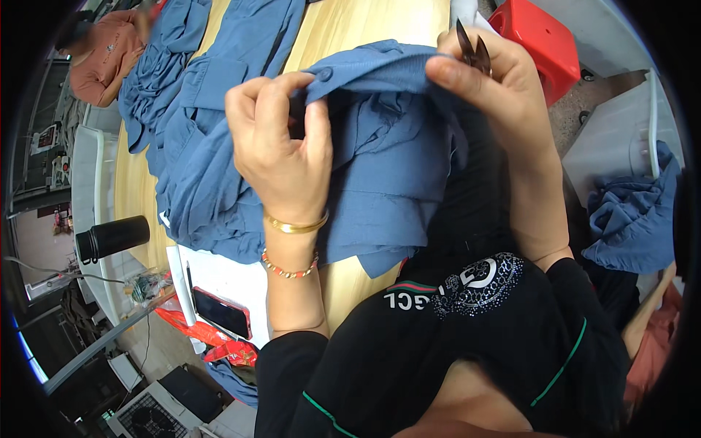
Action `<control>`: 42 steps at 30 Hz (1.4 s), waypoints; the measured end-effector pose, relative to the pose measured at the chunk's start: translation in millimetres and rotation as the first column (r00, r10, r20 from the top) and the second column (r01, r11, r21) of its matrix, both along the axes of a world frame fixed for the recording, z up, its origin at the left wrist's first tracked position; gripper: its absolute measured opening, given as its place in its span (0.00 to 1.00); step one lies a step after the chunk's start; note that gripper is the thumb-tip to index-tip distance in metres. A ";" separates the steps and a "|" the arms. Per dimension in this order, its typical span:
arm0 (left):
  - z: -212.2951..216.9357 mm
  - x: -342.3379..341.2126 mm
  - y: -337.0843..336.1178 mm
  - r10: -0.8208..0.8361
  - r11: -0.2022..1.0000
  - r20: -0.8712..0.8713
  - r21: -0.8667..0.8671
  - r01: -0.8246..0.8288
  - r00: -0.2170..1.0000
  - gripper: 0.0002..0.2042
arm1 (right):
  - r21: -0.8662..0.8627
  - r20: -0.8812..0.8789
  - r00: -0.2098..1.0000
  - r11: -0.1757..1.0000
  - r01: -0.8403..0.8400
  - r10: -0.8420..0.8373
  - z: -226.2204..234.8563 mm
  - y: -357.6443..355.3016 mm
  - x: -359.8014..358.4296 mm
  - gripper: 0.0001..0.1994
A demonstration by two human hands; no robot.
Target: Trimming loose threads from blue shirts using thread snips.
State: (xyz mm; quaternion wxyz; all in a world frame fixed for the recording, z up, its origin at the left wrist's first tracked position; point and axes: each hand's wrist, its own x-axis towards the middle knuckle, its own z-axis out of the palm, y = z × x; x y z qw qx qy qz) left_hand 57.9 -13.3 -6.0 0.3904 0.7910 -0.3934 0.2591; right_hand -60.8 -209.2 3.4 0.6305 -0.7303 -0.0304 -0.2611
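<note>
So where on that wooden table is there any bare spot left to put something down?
Bare wood shows on the table at the far end, between the two blue garment piles, and in a thin strip by the black flask. The middle is crowded: the blue garment pinched by the left hand and right hand covers it.

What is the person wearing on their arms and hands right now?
Both hands are bare, no gloves. The left wrist carries a gold bangle and a red and gold beaded bracelet. Black sleeves with thin green piping are pushed up toward the elbows, forearms uncovered.
</note>
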 end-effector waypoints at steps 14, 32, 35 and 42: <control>-0.9 23.5 26.6 -0.489 0.863 -0.824 -0.412 0.291 0.285 0.10 | -0.275 -0.073 0.952 0.924 0.266 -0.296 -12.3 -11.2 16.9 0.07; 1.7 17.0 20.8 -0.547 0.835 -0.800 -0.501 0.228 0.247 0.09 | -0.579 0.261 0.962 0.783 0.227 -0.086 -31.9 26.2 30.0 0.19; 0.1 17.4 20.4 -0.534 0.843 -0.804 -0.483 0.237 0.261 0.09 | -0.591 0.265 0.960 0.773 0.233 -0.087 -32.5 25.5 30.0 0.18; -2.8 19.8 18.9 -0.485 0.869 -0.820 -0.415 0.269 0.303 0.09 | -0.639 0.305 0.949 0.720 0.269 -0.084 -35.7 22.3 30.5 0.16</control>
